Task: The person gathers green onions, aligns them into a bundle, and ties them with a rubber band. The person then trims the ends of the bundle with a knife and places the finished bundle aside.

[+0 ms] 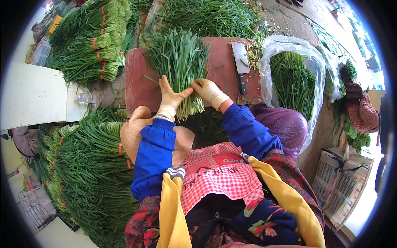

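Note:
A loose bunch of long green leafy stalks, like garlic chives (180,62), lies on a red board (221,71), its pale stem ends over the near edge. My left hand (171,96), in a pale glove, rests at the bunch's left side with fingers spread, thumb across the stems. My right hand (208,90), also gloved, touches the right side of the stems with bent fingers; whether it grips any stalks is unclear. To the right on the board lies a cleaver (240,59) with a black handle, flat, beside small cut stem pieces (252,57). Neither hand touches it.
Bunches tied with red bands are stacked at the upper left (102,46) and lower left (93,148). Loose greens (211,17) lie beyond the board. An open clear plastic bag (266,66) of greens stands right. A plastic bottle (86,98) lies left. Other people sit at both edges.

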